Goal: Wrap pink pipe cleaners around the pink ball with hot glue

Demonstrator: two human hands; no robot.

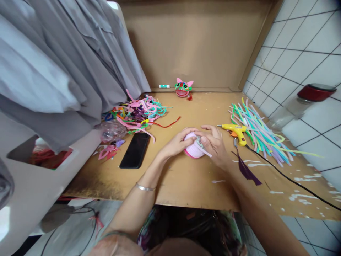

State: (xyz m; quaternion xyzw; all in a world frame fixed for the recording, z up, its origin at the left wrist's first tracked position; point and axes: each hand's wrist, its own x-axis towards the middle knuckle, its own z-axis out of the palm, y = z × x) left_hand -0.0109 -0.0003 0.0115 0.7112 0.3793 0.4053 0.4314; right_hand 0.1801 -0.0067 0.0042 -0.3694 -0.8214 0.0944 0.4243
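Near the middle of the table, a round ball wound from pale lilac pipe cleaners (192,151), with a bright pink edge at its lower left, sits between my hands. My left hand (178,143) is curled around its left and upper side. From the right, my right hand (215,145) pinches at the ball where a greyish-green patch shows. A loose pale pipe cleaner end (205,152) sticks out below the right thumb. Just right of that hand lies a yellow hot glue gun (237,132), its nozzle pointing left. A dark purple tassel (247,170) rests below the glue gun.
Pastel pipe cleaners (263,129) are spread at right beside a red-lidded jar (290,108). A black phone (135,151) and a tangled pile of pipe cleaners (144,108) lie left. A pink animal head (182,89) and a small tube (164,86) stand at the back.
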